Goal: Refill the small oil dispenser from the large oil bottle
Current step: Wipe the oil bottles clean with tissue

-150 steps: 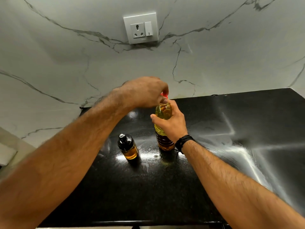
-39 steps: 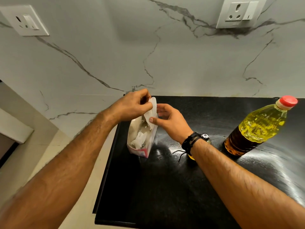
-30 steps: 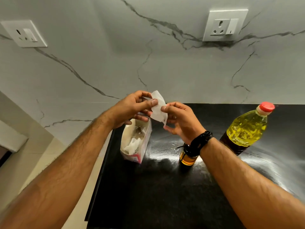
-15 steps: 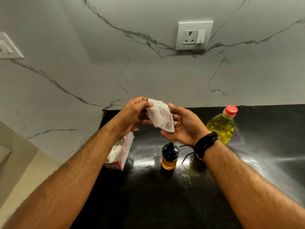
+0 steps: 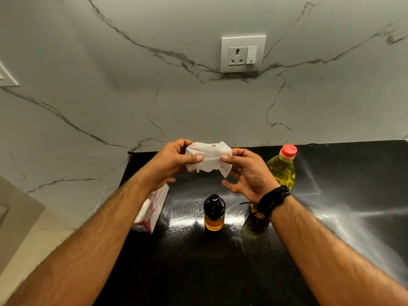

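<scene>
— White tissue (image 5: 208, 159), pulled from the tissue box (image 5: 152, 214) a second ago, is now stretched between the left hand (image 5: 174, 161) and right hand (image 5: 247, 173), each pinching an edge.

— So pouring looks finished; wiping likely follows?

— Probably. The small oil dispenser (image 5: 213, 213) stands capped below the hands, amber oil low inside. The large oil bottle (image 5: 283, 167), red cap on, holds yellow oil behind the right wrist.

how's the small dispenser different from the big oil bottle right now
The dispenser is short with a black top; the bottle is taller with a red cap. The dispenser's oil looks amber, the bottle's bright yellow. The dispenser is in full view; the right hand hides part of the bottle. Both stand upright, capped, untouched on the black counter.
</scene>
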